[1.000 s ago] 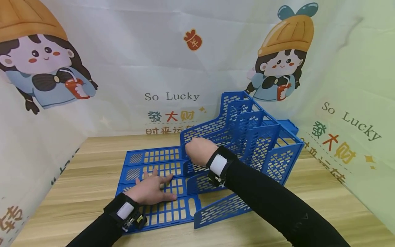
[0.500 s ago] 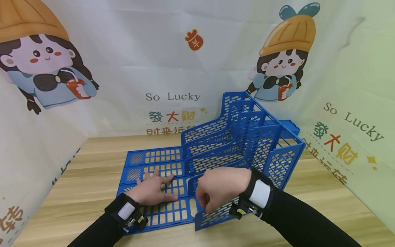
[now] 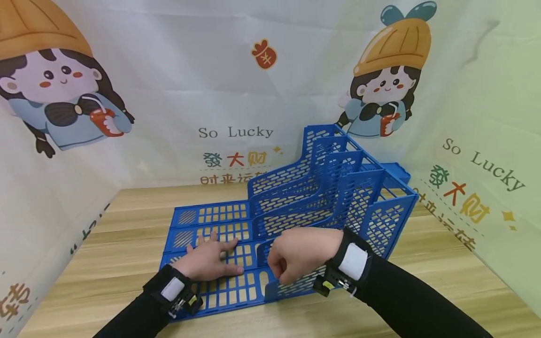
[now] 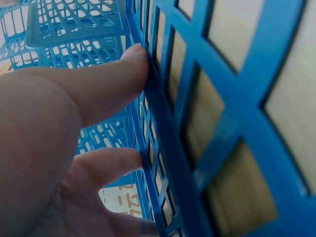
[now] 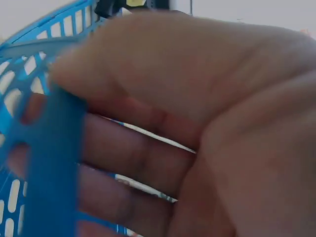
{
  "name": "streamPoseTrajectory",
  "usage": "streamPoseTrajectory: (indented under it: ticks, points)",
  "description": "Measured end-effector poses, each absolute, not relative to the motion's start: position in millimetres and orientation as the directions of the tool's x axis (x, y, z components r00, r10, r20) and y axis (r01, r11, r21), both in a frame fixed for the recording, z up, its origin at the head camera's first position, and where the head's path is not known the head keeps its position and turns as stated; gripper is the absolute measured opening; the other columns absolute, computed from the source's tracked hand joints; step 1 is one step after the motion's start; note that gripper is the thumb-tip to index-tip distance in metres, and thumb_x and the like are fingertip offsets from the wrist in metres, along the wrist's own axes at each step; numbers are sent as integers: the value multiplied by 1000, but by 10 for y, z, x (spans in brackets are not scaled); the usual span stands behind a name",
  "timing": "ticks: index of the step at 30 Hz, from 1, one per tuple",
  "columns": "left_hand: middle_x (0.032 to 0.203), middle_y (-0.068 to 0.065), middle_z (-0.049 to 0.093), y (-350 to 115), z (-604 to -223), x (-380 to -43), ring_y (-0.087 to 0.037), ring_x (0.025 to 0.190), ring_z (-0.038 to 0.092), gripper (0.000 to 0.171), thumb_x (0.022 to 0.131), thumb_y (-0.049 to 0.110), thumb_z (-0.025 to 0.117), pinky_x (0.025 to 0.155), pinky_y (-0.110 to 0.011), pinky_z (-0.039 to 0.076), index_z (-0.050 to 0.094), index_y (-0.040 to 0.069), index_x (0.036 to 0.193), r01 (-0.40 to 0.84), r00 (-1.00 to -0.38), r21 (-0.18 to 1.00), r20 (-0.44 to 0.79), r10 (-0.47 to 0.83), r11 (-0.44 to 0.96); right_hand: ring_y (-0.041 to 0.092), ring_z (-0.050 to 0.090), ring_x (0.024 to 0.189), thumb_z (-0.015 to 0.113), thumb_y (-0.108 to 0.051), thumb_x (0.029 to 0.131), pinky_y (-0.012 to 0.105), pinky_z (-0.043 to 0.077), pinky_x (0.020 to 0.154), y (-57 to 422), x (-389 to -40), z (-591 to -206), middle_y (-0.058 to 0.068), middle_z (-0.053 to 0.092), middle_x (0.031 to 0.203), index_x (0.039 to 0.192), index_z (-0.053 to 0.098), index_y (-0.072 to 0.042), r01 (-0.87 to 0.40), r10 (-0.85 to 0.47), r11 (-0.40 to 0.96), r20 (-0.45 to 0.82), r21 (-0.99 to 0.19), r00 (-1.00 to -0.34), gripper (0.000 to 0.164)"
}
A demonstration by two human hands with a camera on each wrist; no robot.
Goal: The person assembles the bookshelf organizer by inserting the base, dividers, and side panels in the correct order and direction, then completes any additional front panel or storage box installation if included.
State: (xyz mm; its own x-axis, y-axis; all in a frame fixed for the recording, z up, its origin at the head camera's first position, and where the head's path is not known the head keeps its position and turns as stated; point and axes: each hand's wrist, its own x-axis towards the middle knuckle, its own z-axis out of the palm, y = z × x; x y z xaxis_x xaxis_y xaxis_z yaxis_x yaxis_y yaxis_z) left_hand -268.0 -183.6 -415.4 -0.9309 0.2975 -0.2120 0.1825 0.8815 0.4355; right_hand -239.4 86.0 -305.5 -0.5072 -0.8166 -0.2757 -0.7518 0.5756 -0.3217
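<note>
Operator: Head view: report the change

Technician: Within the last second the right hand [image 3: 302,251], at 5 o'clock, has transferred from the far upright to the near upright panel [image 3: 274,292] of the blue rack [image 3: 372,180]. The panel's free end, previously swung outward, now sits farther in; its lower edge runs roughly in line with the near edge of the base grid [image 3: 220,309]. The left hand [image 3: 207,260], at 7 o'clock, remains spread on that grid. The rack stands on the tabletop [image 3: 127,281], its tall part towards 3 o'clock

Operator: Significance?

Technician: In judgement, the panel is being aligned with the base. Whether it is seated cannot be told; the joint is not shown closely enough

Operator: Left wrist view?

Technician: Fingers released, grasping nothing: thumb and fingers extend to touch the grid. Uprights appear between 10 and 11 o'clock

Operator: Right wrist view?

Technician: Fingers grasping the near upright panel: its edge, blurred, lies between thumb and bent fingers, between 8 and 9 o'clock
</note>
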Motion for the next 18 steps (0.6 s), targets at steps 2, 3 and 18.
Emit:
streamPoseTrajectory:
  ticks: [2,3,18]
  points:
    - [173,-45,16,-1834,-4151,-2679,-80,153,4,89,93,60,82,113,-98,4,52,19,165,182,-931,432,-214,297,883,-1,56,67,79,-14,98,18,50,67,838,-2392,-3077,-18,66,75,83,76,-24,-779,-832,552,-256,-298,-491,18]
    - [173,-45,16,-1832,-4149,-2677,-80,153,4,89,93,61,82,113,-98,5,52,19,165,181,-930,429,-217,296,885,-1,55,67,79,-14,98,17,49,66,820,-2392,-3093,-18,65,75,83,76,-23,-796,-843,535,-236,-283,-483,18]
    - [173,-45,16,-1823,-4186,-2653,-81,152,5,88,95,60,81,112,-98,6,50,19,167,178,-925,442,-231,303,879,6,62,72,77,-45,103,25,55,68,455,-2446,-2683,-13,71,85,95,81,-24,-740,-730,671,-206,-38,-651,23]
